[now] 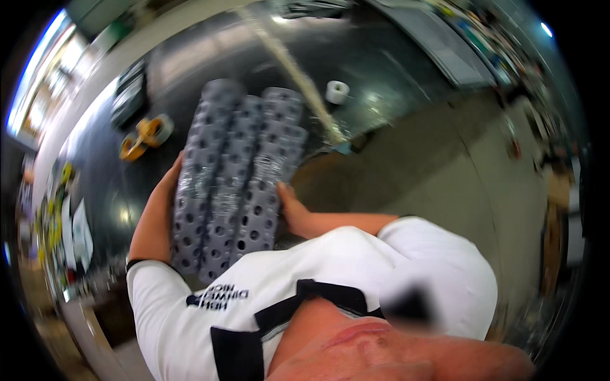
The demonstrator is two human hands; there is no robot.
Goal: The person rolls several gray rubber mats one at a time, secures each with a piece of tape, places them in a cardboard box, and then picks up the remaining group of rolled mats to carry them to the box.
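Observation:
Between my two hands is a bundle of several long grey tubes (pixel 246 152) with dark round holes or spots all over. Clear plastic film is wrapped about its middle, and its near end reaches close to my chest. My left hand (pixel 175 173) grips the bundle's left side, its fingers largely hidden behind the tubes. On the opposite side, my right hand (pixel 291 203) presses against the lower right edge with the thumb up; its other fingers are out of sight beneath. The tubes lie slanted over the dark table's near edge.
The shiny dark table (pixel 190 54) carries yellow-brown tape rolls (pixel 143 138), a black packet (pixel 129 95) and a small white roll (pixel 337 92). A pale strip (pixel 286 60) crosses it. White sheets (pixel 81 235) lie at the left edge. A grey panel (pixel 438 44) stands far right, beside concrete floor (pixel 445 165).

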